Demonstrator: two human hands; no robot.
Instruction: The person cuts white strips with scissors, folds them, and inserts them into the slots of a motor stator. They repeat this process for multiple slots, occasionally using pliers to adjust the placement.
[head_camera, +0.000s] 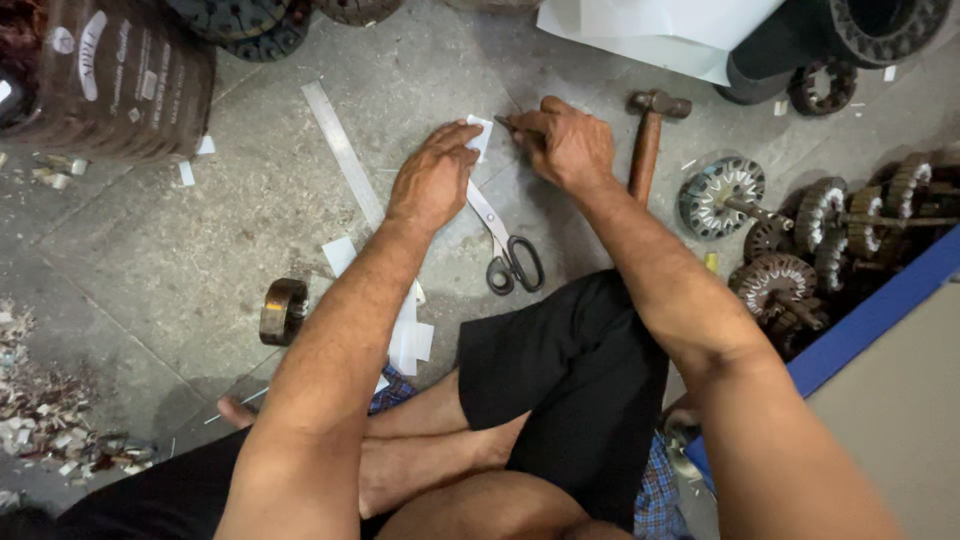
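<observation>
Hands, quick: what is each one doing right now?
Left hand: fingers spread flat, pressing a small white paper piece to the floor.
Right hand: closed around a thin pointed tool at the paper's edge.

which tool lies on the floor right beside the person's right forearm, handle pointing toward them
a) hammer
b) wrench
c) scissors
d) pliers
a: the hammer with its wooden handle lies on the floor just outside the right hand and forearm, while the scissors lie between the two arms, below the left hand.
</observation>
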